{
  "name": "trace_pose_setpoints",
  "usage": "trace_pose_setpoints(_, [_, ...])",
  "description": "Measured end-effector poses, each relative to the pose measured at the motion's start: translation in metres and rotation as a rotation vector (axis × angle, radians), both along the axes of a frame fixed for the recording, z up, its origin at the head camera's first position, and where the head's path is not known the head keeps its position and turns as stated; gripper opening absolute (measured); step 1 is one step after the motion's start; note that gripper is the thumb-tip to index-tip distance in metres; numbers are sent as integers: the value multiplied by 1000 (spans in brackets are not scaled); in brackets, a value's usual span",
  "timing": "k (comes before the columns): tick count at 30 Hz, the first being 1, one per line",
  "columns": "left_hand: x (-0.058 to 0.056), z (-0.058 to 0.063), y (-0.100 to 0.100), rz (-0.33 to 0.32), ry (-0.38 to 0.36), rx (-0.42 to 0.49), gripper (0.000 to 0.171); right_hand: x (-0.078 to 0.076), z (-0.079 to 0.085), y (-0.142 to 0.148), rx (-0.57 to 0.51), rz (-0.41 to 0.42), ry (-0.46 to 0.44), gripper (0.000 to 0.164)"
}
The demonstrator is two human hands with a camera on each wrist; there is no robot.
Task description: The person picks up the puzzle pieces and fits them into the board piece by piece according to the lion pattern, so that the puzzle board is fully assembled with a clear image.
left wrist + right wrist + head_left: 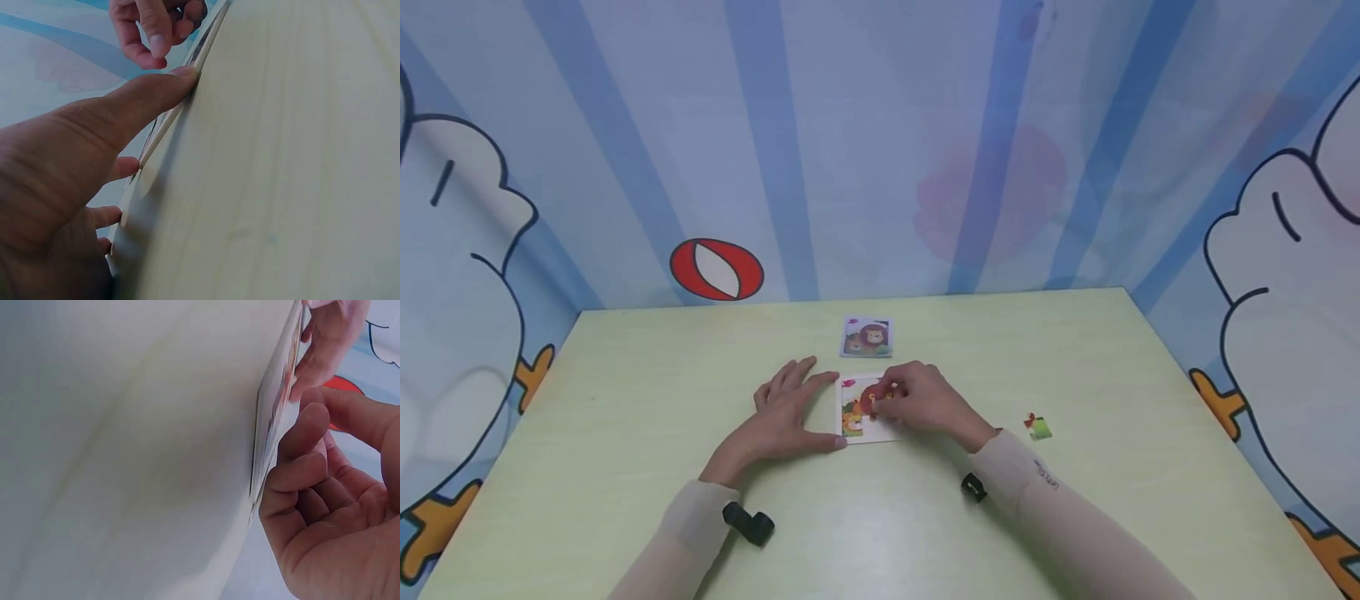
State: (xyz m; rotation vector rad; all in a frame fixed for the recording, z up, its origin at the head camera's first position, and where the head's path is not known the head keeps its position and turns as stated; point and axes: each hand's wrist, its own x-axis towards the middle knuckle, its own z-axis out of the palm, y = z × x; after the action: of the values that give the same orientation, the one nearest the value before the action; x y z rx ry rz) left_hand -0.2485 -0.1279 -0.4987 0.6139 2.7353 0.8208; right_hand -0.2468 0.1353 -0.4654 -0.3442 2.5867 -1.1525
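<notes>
A small puzzle board (869, 433) lies on the table, its left part showing a picture and its lower right part bare white. My left hand (782, 421) is spread beside it, thumb and index finger touching its left corners. The left wrist view shows the thumb (150, 97) resting on the board's edge. Over the board's right part, my right hand (928, 404) has its fingertips together with a reddish puzzle piece (877, 398) at them, mostly hidden. Curled fingers (297, 472) appear in the right wrist view. Another puzzle piece (1039, 427), green and red, lies apart to the right.
Behind the board lies a lion picture card (867, 337). The pale table (647, 375) ends at a blue striped backdrop (865, 167), with printed side panels left and right. Dark wrist cameras (748, 525) sit close to the tabletop.
</notes>
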Motion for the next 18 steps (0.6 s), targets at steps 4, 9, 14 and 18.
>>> trace_pose_setpoints(4, [0, -1, -1, 3, -5, 4, 100, 2, 3, 16, -5, -28, -6, 9])
trace_pose_setpoints(9, [-1, -1, -1, 2, 0, 12, 100, 7, 7, 40, -26, -77, -49, 9])
trace_pose_setpoints(14, [0, 0, 0, 1, -8, 15, 100, 11, 7, 65, -5, -96, -58, 10])
trace_pose_setpoints(18, [1, 1, 0, 2, -12, 17, 100, 16, 8, 83, 25, -111, -75, 11])
